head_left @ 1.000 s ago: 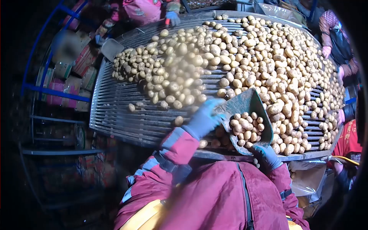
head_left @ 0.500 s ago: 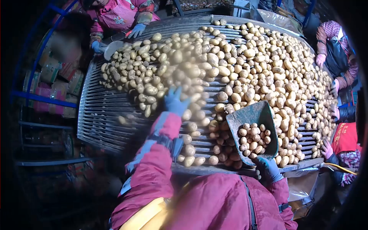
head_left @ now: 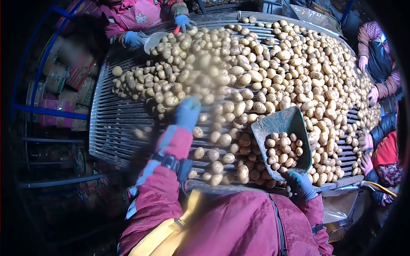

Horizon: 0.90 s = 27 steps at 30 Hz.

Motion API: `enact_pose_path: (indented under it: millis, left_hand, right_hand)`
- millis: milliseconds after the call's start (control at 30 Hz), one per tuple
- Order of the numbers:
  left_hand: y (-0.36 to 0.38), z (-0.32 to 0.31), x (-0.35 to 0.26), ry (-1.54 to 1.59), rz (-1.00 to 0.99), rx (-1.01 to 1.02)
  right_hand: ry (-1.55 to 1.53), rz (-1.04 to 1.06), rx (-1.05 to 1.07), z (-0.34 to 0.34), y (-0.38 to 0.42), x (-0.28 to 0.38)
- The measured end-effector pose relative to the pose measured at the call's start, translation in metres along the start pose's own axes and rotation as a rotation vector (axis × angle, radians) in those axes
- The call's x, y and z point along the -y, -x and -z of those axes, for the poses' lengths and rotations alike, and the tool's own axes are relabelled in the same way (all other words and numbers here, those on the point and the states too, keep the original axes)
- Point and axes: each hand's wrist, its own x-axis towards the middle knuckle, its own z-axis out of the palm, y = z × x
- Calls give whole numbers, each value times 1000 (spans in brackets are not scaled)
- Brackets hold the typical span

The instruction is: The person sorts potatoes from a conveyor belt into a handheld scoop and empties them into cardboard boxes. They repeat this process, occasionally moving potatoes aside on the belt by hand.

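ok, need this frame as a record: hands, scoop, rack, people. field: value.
left hand: by loose potatoes; grip unclear
right hand: gripping scoop at its near end
scoop load: small potatoes, partly filling it
rack: slatted; potatoes heaped at right, bare slats at near left
people: co-worker across the rack, others at right

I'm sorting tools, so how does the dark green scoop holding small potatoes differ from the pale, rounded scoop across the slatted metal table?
The dark green scoop looks darker than the greyish pale scoop. The green one has a straight, cornered front; the pale one's visible edge is rounded. The right hand grips the green scoop; a co-worker's blue-gloved hand holds the pale scoop. Both have potatoes beside them on the slatted metal table.
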Motion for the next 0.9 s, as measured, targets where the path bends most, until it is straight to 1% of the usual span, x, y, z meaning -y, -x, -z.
enact_pose_path:
  millis: [33, 100, 167, 233, 267, 300, 333, 433, 467, 500, 567, 600, 700, 767, 800, 900]
  left_hand:
    - [-8, 12, -26, 44, 89, -14]
    - [-41, -4, 11, -76, -21, -135]
    - [-68, -11, 14, -57, 18, -42]
    - [-71, -21, -11, -36, 57, -26]
    - [-77, -35, -3, -145, 16, -82]
    - [-77, -41, -10, -254, -26, -142]
    - [-78, -38, -20, -221, 77, -45]
    - [-83, -37, -5, 272, 299, 99]
    - [-84, -33, 4, 354, 384, 209]
    - [-74, -27, -5, 509, 411, 201]
    - [-43, -10, -30, 821, 467, 175]
    - [-33, -9, -30, 895, 514, 207]
    - [-9, -8, -30, 1094, 633, 278]
    - [4, -12, -26, 1194, 681, 306]
    - [8, -14, -32, 1120, 661, 305]
    - [16, -2, -67, 1181, 830, 284]
  right_hand:
    - [8, 20, 3, 0, 0, -1]
    - [-78, 15, 14, -2, 2, -7]
    - [-109, 5, 25, -2, 5, -10]
    - [-84, -7, 38, -2, 8, -9]
    - [-15, 4, 29, -4, 8, -9]
    - [-32, -6, 28, 0, 6, -15]
    - [-48, -16, 30, 6, 1, -23]
    - [-32, -36, 7, 4, 3, -19]
    - [-30, -40, 2, 2, 4, -17]
    - [-30, -46, -3, 1, 4, -17]
    - [-23, 19, 24, 8, -5, -26]
    - [-15, 51, 40, 10, -9, -29]
    - [-85, 34, 40, -2, -2, -17]
    - [-57, 83, 66, 5, -15, -30]
    - [-43, 108, 78, 9, -19, -34]
    - [-26, 32, 90, 7, -13, -23]
